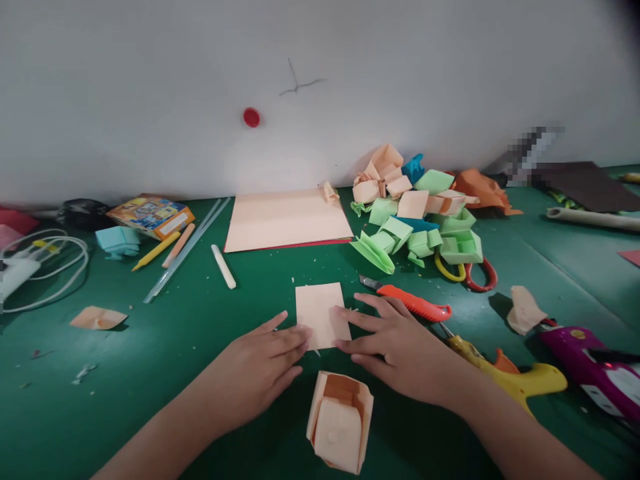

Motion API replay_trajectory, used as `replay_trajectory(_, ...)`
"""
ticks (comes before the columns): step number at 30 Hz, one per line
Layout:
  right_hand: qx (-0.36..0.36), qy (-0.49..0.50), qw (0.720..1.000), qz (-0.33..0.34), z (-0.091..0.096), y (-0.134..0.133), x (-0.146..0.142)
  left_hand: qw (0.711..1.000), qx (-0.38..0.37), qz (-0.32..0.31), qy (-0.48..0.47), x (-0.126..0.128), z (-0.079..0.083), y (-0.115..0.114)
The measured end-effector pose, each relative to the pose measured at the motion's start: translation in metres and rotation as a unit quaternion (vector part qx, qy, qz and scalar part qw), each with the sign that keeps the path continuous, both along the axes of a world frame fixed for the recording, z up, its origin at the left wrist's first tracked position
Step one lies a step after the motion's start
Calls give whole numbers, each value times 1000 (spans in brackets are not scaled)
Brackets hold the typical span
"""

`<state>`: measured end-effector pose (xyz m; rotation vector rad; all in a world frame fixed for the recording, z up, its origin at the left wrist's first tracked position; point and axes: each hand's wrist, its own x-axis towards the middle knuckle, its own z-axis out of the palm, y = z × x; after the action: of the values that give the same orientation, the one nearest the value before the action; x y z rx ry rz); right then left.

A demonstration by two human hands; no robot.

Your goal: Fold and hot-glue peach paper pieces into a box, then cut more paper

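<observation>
A small peach paper square lies flat on the green table in front of me. My left hand rests its fingertips on the square's left edge, fingers stretched out. From the other side, my right hand touches the right edge with spread fingers. Neither hand grips anything. Just below the square, nearer to me, stands a folded peach paper box with an opening at its top. An orange utility knife with its blade out lies directly beyond my right hand.
A pile of folded green paper pieces and scissors sit back right. At right are a yellow glue gun and a purple power strip. Peach sheets lie by the wall; glue sticks and a cardboard box are left.
</observation>
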<state>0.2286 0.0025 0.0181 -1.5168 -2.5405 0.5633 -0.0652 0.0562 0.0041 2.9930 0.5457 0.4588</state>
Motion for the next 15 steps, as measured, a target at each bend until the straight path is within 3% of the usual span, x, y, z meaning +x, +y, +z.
replay_trajectory(7, 64, 23, 997, -33, -2, -1, 0, 997, -9, 18, -73, 9, -1, 0)
replay_trajectory(15, 115, 27, 993, -2, -12, -1, -18, 992, -51, 3, -115, 12, -1, 0)
